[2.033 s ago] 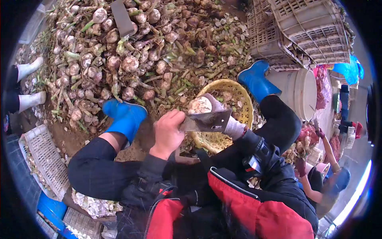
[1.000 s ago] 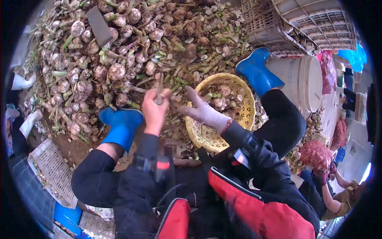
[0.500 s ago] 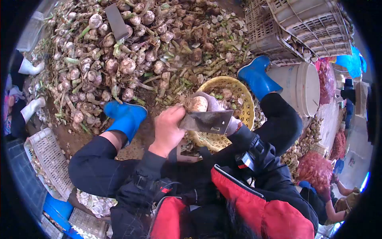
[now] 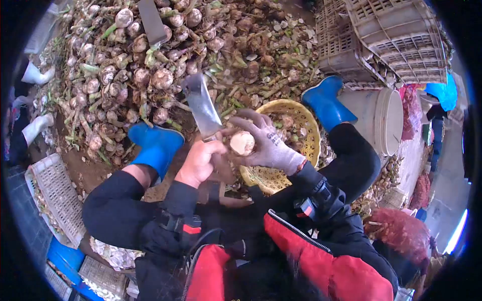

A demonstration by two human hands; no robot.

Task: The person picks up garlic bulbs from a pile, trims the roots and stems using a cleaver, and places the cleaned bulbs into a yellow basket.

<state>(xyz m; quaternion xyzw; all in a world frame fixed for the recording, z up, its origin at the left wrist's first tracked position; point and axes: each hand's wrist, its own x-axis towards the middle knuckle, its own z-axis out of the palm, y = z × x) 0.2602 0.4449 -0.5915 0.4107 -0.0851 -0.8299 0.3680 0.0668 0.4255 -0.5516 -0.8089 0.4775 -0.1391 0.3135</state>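
Note:
My left hand (image 4: pixel 200 159), bare, is closed round the handle of a cleaver (image 4: pixel 202 104), whose wide blade points up and away to the left. My right hand (image 4: pixel 268 145), in a grey glove, grips a garlic bulb (image 4: pixel 242 143) with a pale flat face turned up. The bulb is just right of my left fist, and the blade is clear of it. Behind my gloved hand sits a yellow perforated basket (image 4: pixel 315 131) with some bulbs inside. A second flat metal blade (image 4: pixel 152 22) lies on the garlic pile (image 4: pixel 113 75).
Blue boots (image 4: pixel 159 150) stand either side of the basket. A white bucket (image 4: pixel 389 120) and stacked crates (image 4: pixel 396 35) are at right. Another crate (image 4: pixel 57 200) is at left. White boots (image 4: pixel 37 131) show at far left. Red net sacks (image 4: pixel 399 233) lie at lower right, beside a partly visible person.
The cleaver has swung from lying across in front of the bulb to pointing up-left. My gloved hand has turned, and the bulb's pale face now shows.

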